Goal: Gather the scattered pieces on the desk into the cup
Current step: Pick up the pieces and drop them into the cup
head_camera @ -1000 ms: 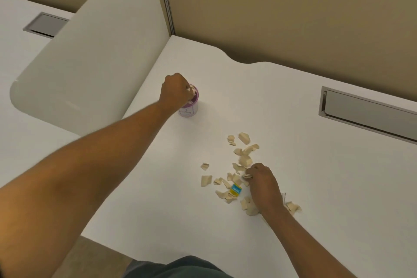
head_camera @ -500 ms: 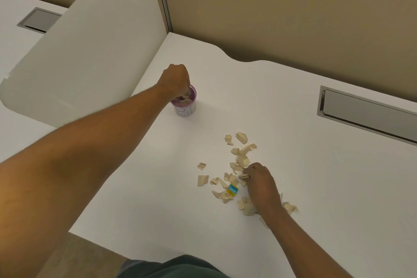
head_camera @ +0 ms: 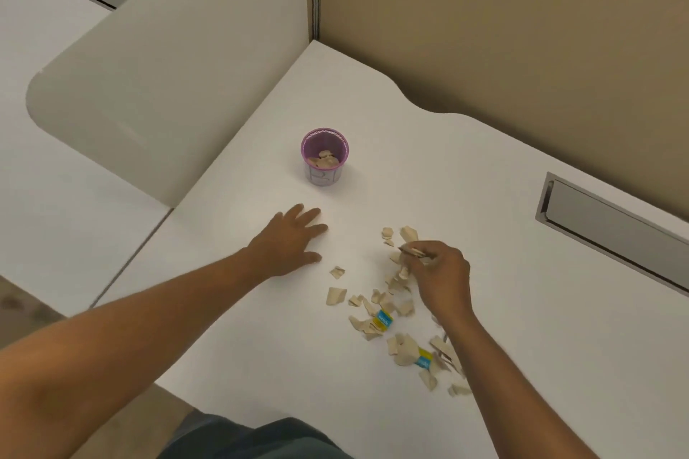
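Here the right hand (head_camera: 441, 278) pinches pieces (head_camera: 412, 252); bare desk (head_camera: 373, 197) surrounds the cup (head_camera: 324, 156).

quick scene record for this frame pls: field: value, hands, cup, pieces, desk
left hand: open, fingers spread, flat over bare desk, between cup and pieces, holding nothing
right hand: pinch grip on a beige piece, over the far end of the scatter
cup: purple mesh, upright, beyond the left hand, some beige pieces inside
scattered pieces: many beige fragments left on desk, near the right hand; two bear blue-yellow labels
desk: white, cable tray lid at right
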A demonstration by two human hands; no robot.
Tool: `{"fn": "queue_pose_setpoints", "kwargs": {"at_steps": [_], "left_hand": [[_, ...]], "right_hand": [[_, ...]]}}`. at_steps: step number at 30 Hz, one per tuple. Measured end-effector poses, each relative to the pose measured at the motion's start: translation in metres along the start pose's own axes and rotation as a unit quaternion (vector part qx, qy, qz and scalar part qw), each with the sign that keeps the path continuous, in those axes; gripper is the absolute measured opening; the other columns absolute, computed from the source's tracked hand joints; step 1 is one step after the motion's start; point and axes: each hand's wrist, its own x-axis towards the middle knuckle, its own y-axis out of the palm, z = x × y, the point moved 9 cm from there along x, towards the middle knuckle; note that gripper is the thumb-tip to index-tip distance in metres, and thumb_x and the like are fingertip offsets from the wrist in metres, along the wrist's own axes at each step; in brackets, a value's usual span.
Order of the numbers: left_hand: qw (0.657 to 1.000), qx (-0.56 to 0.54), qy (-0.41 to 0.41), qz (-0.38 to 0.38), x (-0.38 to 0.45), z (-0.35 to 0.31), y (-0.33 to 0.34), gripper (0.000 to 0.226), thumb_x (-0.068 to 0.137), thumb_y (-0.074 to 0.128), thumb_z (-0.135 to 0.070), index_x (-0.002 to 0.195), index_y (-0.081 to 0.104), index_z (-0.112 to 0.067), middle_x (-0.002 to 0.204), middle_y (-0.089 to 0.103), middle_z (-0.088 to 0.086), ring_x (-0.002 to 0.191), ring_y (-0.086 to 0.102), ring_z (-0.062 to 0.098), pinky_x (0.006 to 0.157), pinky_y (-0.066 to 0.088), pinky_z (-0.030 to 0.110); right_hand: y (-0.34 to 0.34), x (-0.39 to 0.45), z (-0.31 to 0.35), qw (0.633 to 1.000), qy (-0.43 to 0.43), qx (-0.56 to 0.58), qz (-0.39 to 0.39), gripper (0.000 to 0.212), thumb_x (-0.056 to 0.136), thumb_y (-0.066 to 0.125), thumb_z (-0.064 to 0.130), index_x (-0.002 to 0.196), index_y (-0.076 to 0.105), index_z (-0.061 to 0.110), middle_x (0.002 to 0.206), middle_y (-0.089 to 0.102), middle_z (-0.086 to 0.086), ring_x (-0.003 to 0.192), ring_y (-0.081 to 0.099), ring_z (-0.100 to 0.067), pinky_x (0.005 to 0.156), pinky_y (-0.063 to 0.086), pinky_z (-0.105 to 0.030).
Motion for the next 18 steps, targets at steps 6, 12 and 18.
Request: {"fn": "queue_pose_setpoints", "kwargs": {"at_steps": [6,12,18], "left_hand": [[0.998,0.059,0.007,0.001,0.004,0.0,0.041,0.107,0.084,0.029,-0.09,0.162,-0.017,-0.033,0.17,-0.031,0.002,0.157,-0.024,0.038,0.123,-0.001,0.067],[0.997,0.075,-0.012,0.024,0.015,0.002,0.051,0.107,0.085,0.026,-0.089,0.158,-0.027,-0.032,0.164,-0.041,0.005,0.152,-0.036,0.039,0.119,-0.013,0.07],[0.996,0.07,-0.028,0.038,0.019,0.002,0.059,0.106,0.086,0.027,-0.088,0.155,-0.032,-0.033,0.154,-0.051,0.004,0.149,-0.04,0.04,0.118,-0.014,0.072]], "right_hand": [[0.038,0.055,0.127,0.993,-0.118,-0.019,0.018,0.01,0.087,0.075,0.016,0.093,0.082,0.02,0.088,0.076,0.007,0.071,0.07,-0.003,0.066,0.053,-0.015],[0.108,0.103,0.206,0.943,-0.258,-0.203,0.048,0.015,0.091,0.072,0.013,0.104,0.078,0.012,0.108,0.073,-0.007,0.094,0.07,-0.021,0.079,0.058,-0.026],[0.164,0.121,0.203,0.861,-0.249,-0.404,0.185,0.027,0.088,0.07,0.017,0.114,0.074,0.007,0.115,0.072,-0.012,0.107,0.068,-0.029,0.081,0.049,-0.028]]}}
